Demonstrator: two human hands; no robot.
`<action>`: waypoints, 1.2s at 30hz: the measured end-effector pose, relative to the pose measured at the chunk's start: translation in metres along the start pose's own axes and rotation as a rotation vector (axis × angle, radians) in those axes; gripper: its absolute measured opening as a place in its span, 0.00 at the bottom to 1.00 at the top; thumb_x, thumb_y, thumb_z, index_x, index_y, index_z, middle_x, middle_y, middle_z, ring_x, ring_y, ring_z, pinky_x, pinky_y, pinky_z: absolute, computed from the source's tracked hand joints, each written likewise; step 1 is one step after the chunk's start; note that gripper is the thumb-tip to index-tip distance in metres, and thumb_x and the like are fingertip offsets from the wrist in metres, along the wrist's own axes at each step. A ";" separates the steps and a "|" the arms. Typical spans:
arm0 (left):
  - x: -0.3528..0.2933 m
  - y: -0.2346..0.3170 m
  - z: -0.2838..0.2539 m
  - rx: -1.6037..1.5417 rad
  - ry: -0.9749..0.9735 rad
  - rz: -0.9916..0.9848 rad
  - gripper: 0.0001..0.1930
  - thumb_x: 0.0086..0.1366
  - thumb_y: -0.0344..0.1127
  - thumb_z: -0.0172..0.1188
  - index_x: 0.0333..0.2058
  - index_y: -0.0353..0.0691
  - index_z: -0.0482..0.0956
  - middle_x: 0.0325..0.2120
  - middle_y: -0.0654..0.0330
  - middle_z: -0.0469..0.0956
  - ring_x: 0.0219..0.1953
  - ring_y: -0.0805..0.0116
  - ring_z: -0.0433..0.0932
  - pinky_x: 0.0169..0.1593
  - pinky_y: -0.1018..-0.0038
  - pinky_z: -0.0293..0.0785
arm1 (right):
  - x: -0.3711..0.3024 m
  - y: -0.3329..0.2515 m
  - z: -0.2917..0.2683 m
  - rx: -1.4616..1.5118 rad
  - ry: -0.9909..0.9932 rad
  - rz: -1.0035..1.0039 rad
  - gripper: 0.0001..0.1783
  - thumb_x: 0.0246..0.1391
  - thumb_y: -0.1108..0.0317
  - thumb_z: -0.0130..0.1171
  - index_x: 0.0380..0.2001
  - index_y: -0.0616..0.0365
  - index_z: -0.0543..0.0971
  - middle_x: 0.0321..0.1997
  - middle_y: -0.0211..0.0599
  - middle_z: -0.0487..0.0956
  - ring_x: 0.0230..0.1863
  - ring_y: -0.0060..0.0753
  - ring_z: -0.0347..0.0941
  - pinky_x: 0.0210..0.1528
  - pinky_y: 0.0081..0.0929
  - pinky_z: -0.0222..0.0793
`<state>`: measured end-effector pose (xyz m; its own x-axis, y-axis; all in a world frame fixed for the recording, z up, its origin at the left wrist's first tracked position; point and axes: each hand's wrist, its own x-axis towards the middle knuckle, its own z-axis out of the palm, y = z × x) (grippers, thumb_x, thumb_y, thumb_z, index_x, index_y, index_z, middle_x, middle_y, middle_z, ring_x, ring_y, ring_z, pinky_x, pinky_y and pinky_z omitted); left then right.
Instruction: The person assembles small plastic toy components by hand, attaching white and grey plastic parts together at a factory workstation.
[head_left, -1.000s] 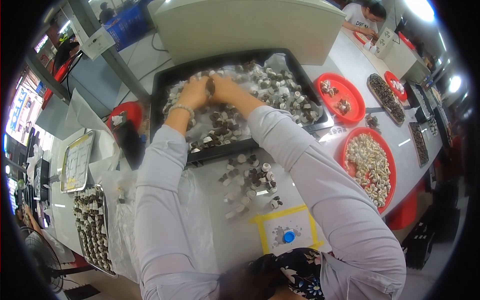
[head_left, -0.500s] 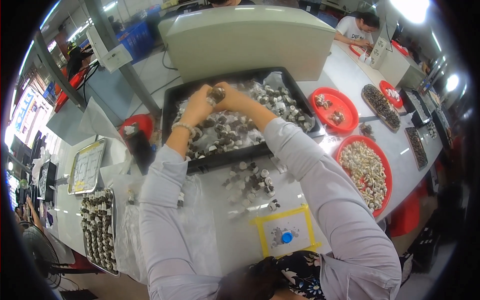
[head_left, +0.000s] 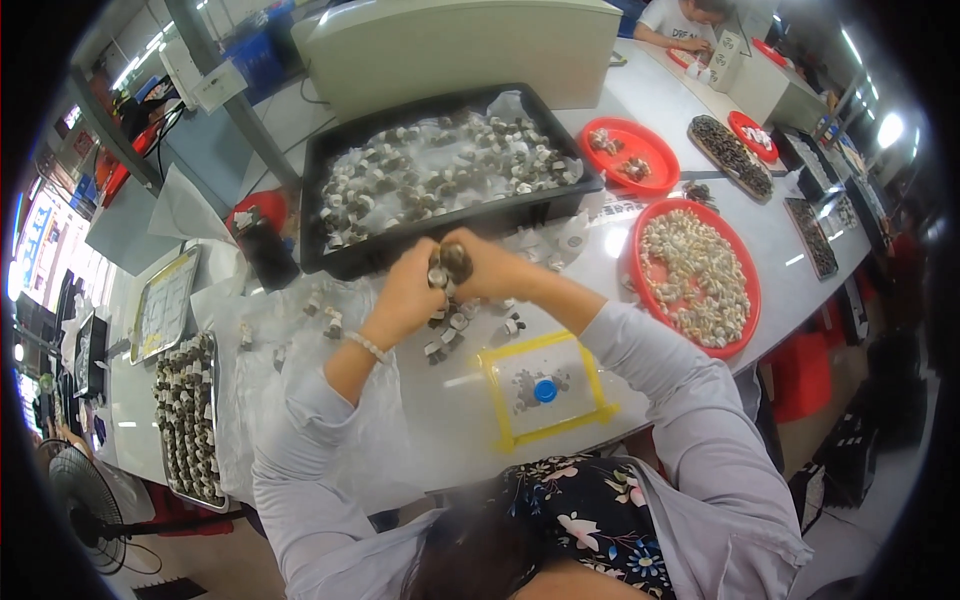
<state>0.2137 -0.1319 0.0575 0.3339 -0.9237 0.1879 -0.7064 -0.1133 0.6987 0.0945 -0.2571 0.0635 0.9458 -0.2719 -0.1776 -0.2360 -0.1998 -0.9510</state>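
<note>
My left hand, with a beaded bracelet on its wrist, and my right hand meet just in front of the black tray. Between them they clasp a small bunch of dark brown and white pieces; their exact kind is too small to make out. Fingers of both hands are curled round the bunch and partly hide it. More such loose pieces lie on the white table below my hands. Many others fill the tray, on crumpled clear plastic.
On the right stand a red tray of cream-coloured pieces and a red plate. At the left is a metal tray with rows of pieces. A yellow-taped sheet with a blue cap lies near me. Another person works at the far right.
Both hands have come back from over the black tray to the table in front of it, still clasping pieces together. The whole view has also shifted.
</note>
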 end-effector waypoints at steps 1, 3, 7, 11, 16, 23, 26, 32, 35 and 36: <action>-0.005 -0.005 0.010 0.003 -0.056 -0.055 0.21 0.42 0.26 0.56 0.40 0.35 0.66 0.33 0.43 0.71 0.43 0.44 0.69 0.44 0.62 0.66 | -0.004 0.009 0.007 -0.031 0.027 0.027 0.39 0.31 0.76 0.62 0.52 0.55 0.59 0.38 0.44 0.72 0.27 0.30 0.71 0.21 0.24 0.69; -0.012 -0.007 0.019 0.005 -0.022 -0.052 0.23 0.43 0.27 0.56 0.41 0.34 0.65 0.35 0.43 0.69 0.45 0.44 0.67 0.46 0.63 0.65 | -0.009 0.015 0.014 -0.063 0.063 0.051 0.39 0.31 0.76 0.62 0.52 0.55 0.60 0.41 0.46 0.70 0.30 0.34 0.72 0.23 0.25 0.70; -0.023 0.010 0.021 -0.006 -0.018 -0.082 0.27 0.44 0.28 0.57 0.47 0.34 0.63 0.42 0.43 0.66 0.49 0.45 0.64 0.49 0.63 0.65 | -0.011 0.018 0.018 -0.504 0.159 -0.094 0.43 0.31 0.73 0.65 0.55 0.53 0.58 0.52 0.57 0.61 0.45 0.59 0.68 0.44 0.38 0.69; -0.022 0.006 0.008 0.047 -0.111 -0.032 0.29 0.44 0.28 0.57 0.49 0.34 0.63 0.43 0.44 0.67 0.49 0.47 0.65 0.51 0.65 0.64 | -0.010 0.003 0.006 -0.657 0.041 -0.117 0.39 0.36 0.69 0.62 0.56 0.55 0.61 0.51 0.57 0.65 0.50 0.59 0.66 0.50 0.40 0.65; 0.009 0.032 -0.030 -0.122 -0.118 -0.212 0.27 0.46 0.33 0.60 0.47 0.32 0.69 0.44 0.45 0.71 0.47 0.51 0.70 0.52 0.66 0.65 | 0.015 -0.037 -0.090 -0.912 0.175 -0.327 0.27 0.37 0.69 0.60 0.46 0.59 0.72 0.45 0.51 0.74 0.48 0.49 0.70 0.50 0.37 0.65; 0.111 -0.015 -0.031 0.215 -0.040 0.030 0.28 0.45 0.39 0.61 0.46 0.30 0.70 0.44 0.44 0.72 0.48 0.50 0.70 0.52 0.65 0.65 | 0.078 -0.004 -0.168 -1.368 0.158 0.077 0.21 0.38 0.70 0.60 0.41 0.56 0.77 0.44 0.48 0.76 0.46 0.46 0.72 0.44 0.41 0.70; 0.139 -0.031 -0.014 0.430 -0.099 0.109 0.31 0.42 0.42 0.63 0.45 0.31 0.69 0.44 0.42 0.71 0.48 0.48 0.69 0.52 0.63 0.65 | 0.089 0.006 -0.150 -1.464 0.087 0.165 0.20 0.39 0.68 0.61 0.41 0.55 0.77 0.44 0.47 0.75 0.46 0.42 0.73 0.41 0.38 0.71; 0.165 -0.044 -0.001 0.519 -0.259 -0.027 0.35 0.38 0.48 0.66 0.46 0.34 0.70 0.43 0.40 0.71 0.47 0.48 0.71 0.51 0.64 0.67 | 0.103 -0.006 -0.161 -0.870 0.037 0.123 0.24 0.35 0.67 0.63 0.42 0.56 0.76 0.38 0.43 0.78 0.42 0.42 0.75 0.40 0.36 0.71; 0.183 -0.041 0.007 0.511 -0.276 0.029 0.34 0.40 0.51 0.64 0.45 0.37 0.71 0.43 0.42 0.72 0.46 0.50 0.71 0.49 0.65 0.68 | 0.108 0.010 -0.192 -1.020 0.107 -0.025 0.24 0.32 0.65 0.65 0.39 0.57 0.77 0.38 0.43 0.78 0.41 0.41 0.75 0.39 0.35 0.71; 0.186 -0.040 0.005 0.510 -0.281 0.024 0.34 0.40 0.51 0.64 0.45 0.37 0.71 0.43 0.42 0.72 0.46 0.50 0.71 0.49 0.65 0.68 | 0.114 0.006 -0.189 -1.168 0.052 0.104 0.30 0.30 0.63 0.67 0.43 0.57 0.75 0.40 0.43 0.77 0.40 0.40 0.75 0.41 0.33 0.70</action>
<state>0.3008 -0.3012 0.0614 0.1847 -0.9820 -0.0399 -0.9462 -0.1886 0.2628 0.1585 -0.4675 0.0850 0.9062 -0.3702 -0.2045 -0.3982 -0.9097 -0.1178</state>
